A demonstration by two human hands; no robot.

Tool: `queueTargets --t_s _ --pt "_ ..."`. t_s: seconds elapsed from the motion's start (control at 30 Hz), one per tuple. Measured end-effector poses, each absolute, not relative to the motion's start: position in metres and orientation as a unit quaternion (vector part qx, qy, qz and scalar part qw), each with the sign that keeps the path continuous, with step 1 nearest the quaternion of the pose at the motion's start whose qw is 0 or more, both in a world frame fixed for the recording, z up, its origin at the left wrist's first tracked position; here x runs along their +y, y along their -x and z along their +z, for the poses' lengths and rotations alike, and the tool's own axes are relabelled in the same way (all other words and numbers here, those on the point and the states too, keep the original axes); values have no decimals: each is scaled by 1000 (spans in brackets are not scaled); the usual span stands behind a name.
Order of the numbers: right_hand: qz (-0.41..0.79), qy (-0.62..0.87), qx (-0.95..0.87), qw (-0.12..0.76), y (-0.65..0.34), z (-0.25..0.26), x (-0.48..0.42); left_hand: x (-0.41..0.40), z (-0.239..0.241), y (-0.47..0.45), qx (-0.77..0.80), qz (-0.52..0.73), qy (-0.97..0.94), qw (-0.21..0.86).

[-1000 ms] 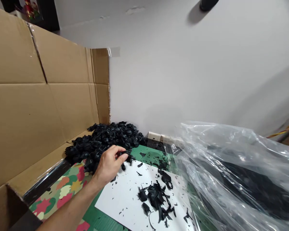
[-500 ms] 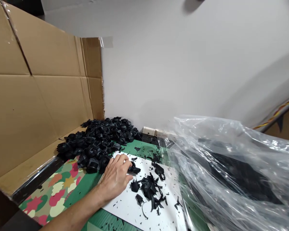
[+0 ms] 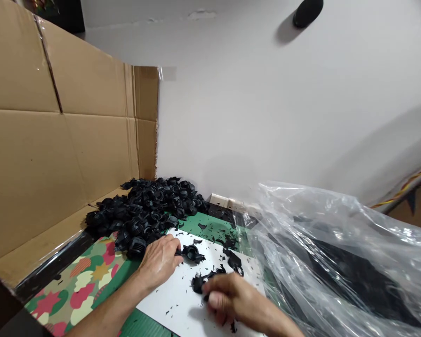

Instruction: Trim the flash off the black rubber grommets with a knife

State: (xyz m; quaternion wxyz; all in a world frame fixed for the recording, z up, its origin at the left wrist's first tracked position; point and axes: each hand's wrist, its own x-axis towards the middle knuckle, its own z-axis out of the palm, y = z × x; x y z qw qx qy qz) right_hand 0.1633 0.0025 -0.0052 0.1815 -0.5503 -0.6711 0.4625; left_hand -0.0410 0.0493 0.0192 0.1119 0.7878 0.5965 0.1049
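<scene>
My left hand (image 3: 161, 260) rests at the left edge of a white board (image 3: 171, 295), fingers curled. Between its thumb and fingertips shows the dark end of a black ring-shaped part (image 3: 192, 253), which looks like moulded rubber with ragged flaps. Over the middle of the board, my right hand (image 3: 228, 297) is slightly blurred. Its thumb and fingers are closed around black scraps (image 3: 198, 283), some of which stick out past the fingertips. Another black piece with a loop (image 3: 233, 261) lies beyond the right hand.
A heap of similar black parts (image 3: 150, 206) lies behind my left hand, against a cardboard wall (image 3: 94, 154). Clear plastic sheeting (image 3: 301, 206) bulges along the right side. Green matting (image 3: 205, 224) and a patterned sheet (image 3: 80, 281) lie under the board. Small black shreds are scattered about.
My right hand has come in from the lower right onto the scraps. My left hand has shifted slightly left and down in the view, and the ring-shaped part shows more fully.
</scene>
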Motion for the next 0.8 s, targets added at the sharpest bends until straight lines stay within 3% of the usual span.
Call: queueTargets --t_s 0.17,0.33,0.53,0.63,0.8 --pt "292 665 -660 192 -189 25 68 53 14 46 592 138 -781 143" --pt "96 714 -676 155 -162 17 49 55 9 48 569 165 -784 184" --pt "81 643 -760 52 -146 4 21 50 12 46 563 185 -786 173" --pt "45 679 -731 48 -158 5 18 47 17 40 551 200 -796 148" --pt "86 735 -671 51 -186 -20 -25 42 14 23 525 190 -817 143"
